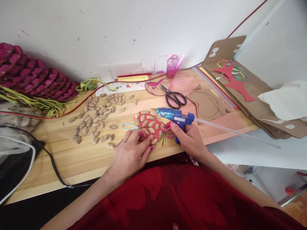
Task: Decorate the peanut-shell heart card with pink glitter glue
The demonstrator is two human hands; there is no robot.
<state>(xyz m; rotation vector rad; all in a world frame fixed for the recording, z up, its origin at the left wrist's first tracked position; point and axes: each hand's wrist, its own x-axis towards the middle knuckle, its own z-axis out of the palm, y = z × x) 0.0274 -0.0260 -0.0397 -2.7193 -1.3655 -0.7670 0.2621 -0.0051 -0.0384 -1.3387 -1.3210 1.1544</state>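
Note:
A round red disc (150, 125) studded with peanut shells lies near the front edge of the wooden table (72, 153). My left hand (131, 153) rests on the disc's near left edge, fingers stretched out and pressing on it. My right hand (189, 138) is closed round the handle of a blue glue gun (176, 116). The gun's nozzle points left over the disc's top right, and a long clear glue stick (235, 131) trails out to the right.
Several loose peanut shells (98, 116) lie left of the disc, with a blue loop (129, 126) beside it. Black scissors (174, 97), cardboard cut-outs (206, 103), a pink cup (172, 66) and stacked magenta pieces (31, 76) sit further back. Cables (52, 163) cross the table's left.

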